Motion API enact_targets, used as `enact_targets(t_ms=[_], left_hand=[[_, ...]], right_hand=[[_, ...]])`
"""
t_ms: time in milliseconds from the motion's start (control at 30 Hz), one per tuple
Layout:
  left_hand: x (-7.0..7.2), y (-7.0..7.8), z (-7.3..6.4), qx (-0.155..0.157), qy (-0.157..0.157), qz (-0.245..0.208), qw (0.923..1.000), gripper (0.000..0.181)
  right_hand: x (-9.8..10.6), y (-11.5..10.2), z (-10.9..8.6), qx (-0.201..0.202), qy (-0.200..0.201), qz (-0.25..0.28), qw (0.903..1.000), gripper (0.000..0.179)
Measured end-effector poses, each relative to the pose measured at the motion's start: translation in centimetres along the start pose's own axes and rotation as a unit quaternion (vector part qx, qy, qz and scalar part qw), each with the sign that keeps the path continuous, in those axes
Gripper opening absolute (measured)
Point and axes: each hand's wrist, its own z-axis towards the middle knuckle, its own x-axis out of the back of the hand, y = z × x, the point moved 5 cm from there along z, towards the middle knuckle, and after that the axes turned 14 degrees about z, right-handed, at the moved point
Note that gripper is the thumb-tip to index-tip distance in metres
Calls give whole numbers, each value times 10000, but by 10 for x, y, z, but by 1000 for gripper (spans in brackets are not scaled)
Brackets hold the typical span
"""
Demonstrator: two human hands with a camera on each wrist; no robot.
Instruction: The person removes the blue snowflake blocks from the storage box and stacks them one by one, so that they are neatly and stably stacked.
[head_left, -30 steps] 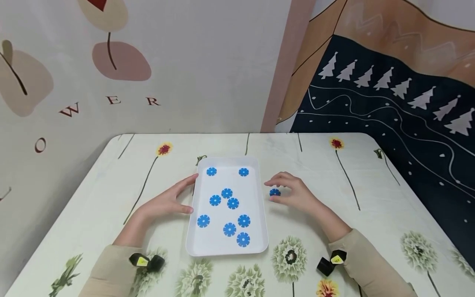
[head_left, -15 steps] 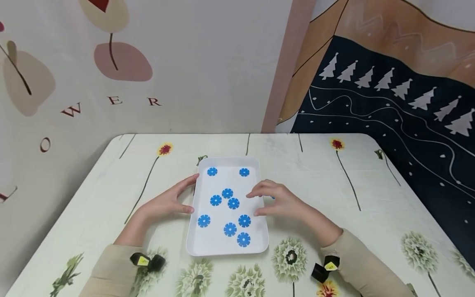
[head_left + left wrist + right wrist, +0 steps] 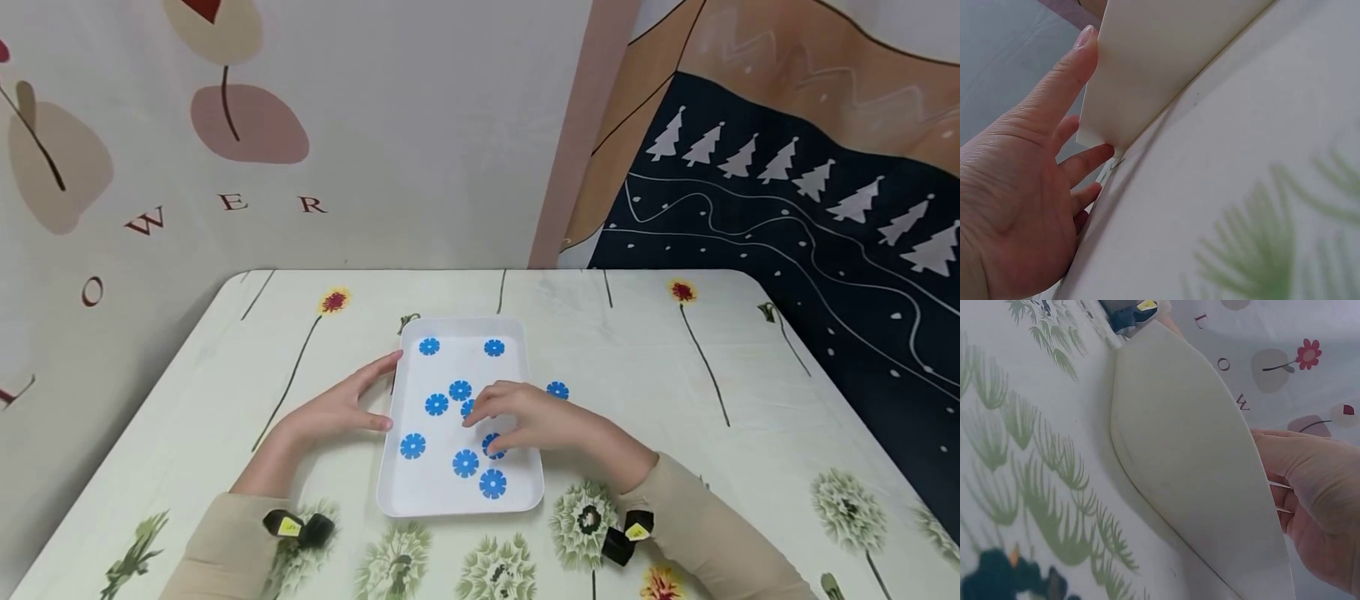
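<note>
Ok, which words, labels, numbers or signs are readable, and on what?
"O W E R": letters on the wall, head view.
"L O W": same wall, right wrist view.
Left wrist's yellow label: too small to read.
Right wrist's yellow label: too small to read.

The left grip (image 3: pixel 341 407) blocks the tray's (image 3: pixel 461 350) left wall, the right grip (image 3: pixel 527 414) its right; far rim free.

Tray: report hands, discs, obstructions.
Left hand touching tray. Right hand over tray, visibly holding nothing. One disc outside, right of tray. Right hand partly hides two inside discs.
</note>
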Motion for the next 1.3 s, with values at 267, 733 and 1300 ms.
enact_targets(t_ms=[267, 733, 1300], left_hand=[[0, 0, 0, -25, 5, -16, 10000, 101], [0, -1, 1, -69, -3, 34, 10000, 101], [0, 2, 1, -49, 20, 61, 10000, 101]], right_hand=[[-11, 1, 13, -377, -542, -283, 9974, 36], [-22, 5, 28, -392, -1218, -400, 9910, 33], [-24, 9, 41, -483, -1953, 43, 9795, 35]])
